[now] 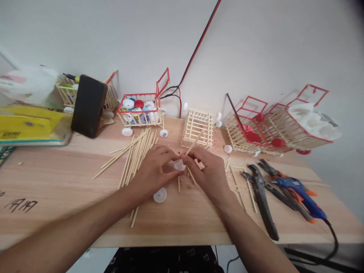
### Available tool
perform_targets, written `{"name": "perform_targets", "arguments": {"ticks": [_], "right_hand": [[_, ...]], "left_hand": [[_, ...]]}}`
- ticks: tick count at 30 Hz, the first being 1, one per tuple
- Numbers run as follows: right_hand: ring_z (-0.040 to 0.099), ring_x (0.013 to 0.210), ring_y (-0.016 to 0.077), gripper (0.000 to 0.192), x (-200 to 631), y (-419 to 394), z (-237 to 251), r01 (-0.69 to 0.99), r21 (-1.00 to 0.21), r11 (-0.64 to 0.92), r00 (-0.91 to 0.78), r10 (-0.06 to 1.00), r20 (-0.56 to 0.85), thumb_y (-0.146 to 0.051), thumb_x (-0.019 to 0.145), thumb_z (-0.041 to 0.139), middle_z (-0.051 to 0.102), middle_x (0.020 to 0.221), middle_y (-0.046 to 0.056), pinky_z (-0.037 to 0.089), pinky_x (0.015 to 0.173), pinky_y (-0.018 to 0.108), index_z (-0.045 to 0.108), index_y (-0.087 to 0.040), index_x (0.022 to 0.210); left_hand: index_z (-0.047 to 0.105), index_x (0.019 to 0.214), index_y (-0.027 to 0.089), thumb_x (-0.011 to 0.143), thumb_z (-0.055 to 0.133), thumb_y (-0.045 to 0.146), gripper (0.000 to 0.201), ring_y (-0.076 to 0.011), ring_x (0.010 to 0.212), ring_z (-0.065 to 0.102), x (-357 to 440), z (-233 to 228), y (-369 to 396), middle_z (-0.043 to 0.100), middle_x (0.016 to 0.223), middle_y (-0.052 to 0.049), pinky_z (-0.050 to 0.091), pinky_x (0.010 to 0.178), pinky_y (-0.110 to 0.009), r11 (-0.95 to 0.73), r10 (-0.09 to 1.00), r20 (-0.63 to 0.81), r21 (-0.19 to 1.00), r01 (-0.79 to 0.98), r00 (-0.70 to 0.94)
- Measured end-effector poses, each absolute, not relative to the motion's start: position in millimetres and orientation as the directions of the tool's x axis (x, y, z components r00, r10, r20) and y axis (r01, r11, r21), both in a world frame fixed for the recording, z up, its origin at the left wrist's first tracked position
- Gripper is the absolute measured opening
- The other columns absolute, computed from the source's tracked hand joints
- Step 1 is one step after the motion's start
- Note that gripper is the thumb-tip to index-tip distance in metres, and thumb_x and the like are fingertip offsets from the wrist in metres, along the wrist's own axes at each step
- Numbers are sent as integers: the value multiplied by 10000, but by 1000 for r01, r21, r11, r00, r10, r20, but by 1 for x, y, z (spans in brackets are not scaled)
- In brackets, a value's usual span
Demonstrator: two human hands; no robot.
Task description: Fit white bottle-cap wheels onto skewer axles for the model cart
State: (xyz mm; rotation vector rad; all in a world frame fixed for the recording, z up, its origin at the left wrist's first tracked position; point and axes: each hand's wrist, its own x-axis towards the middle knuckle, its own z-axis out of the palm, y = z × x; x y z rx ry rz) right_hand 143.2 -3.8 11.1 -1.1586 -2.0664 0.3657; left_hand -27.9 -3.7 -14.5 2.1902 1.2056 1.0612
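Note:
Between the fingers of my left hand [155,167] is a small translucent bottle cap [179,165]. My right hand [209,170] pinches a thin wooden stick [196,140] that slants up to the right. The stick's lower end meets the cap; whether it goes through cannot be seen. Another white cap [159,195] lies on the table just below my left hand. Beyond my hands stands a small cart frame of sticks [198,127] with white cap wheels, resting on its side or upside down. A bundle of loose wooden sticks [136,155] lies beside my left hand.
A stick cart full of caps [139,110] and a phone [89,106] leaning on another cart are at the back left. More red-rimmed carts [247,132] stand back right. Black cutters [260,201] and a blue glue gun [298,191] lie to the right. A yellow package [31,125] lies left.

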Motion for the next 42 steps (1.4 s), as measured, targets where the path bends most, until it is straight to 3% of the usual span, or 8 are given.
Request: {"name": "perform_targets", "arguments": {"ticks": [42], "right_hand": [[517, 661, 125, 163, 143, -5, 12, 612, -567, 551, -330, 830, 450, -256, 880, 538, 612, 718, 3, 377, 634, 257, 590, -191, 740]], "left_hand": [[651, 923, 209, 743, 700, 329, 222, -197, 939, 524, -28, -13, -5, 623, 936, -21, 409, 844, -356, -528, 849, 408, 673, 518, 335]]}}
